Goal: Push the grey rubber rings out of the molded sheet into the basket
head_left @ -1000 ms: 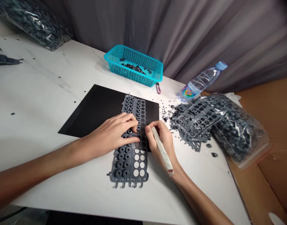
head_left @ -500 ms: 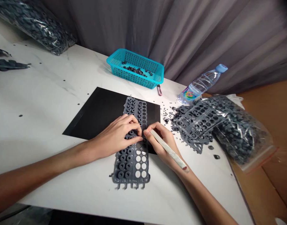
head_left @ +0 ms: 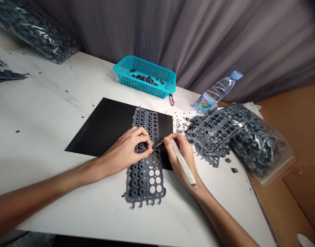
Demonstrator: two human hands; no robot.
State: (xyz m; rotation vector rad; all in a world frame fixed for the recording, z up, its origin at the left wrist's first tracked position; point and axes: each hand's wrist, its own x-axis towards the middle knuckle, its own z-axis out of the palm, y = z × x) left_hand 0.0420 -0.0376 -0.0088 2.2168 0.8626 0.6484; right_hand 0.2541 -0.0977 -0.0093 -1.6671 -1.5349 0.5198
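Note:
A dark grey rubber sheet of moulded rings (head_left: 146, 181) lies lengthwise before me, partly over a black mat (head_left: 101, 127). Rings fill its left columns, while round holes show in much of the right columns. My left hand (head_left: 131, 145) rests across the sheet, thumb and forefinger pinched near its middle; what is between them is too small to make out. In my right hand (head_left: 182, 151) is a slim pointed tool (head_left: 183, 164) with a white wrapped handle, gripped like a pen. Its thin metal tip reaches the left fingertips.
A turquoise basket (head_left: 144, 90) with small dark pieces stands at the back, a pink clip-like item (head_left: 172, 100) beside it. To the right are a water bottle (head_left: 216, 92), stacked punched sheets (head_left: 209, 137) and a filled plastic bag (head_left: 260, 147). Another full bag (head_left: 39, 31) lies back left.
My right hand has drawn slightly right, away from the left fingers, and the tool's metal tip now shows. The left hand stays pinched over the sheet. The whole view has shifted slightly.

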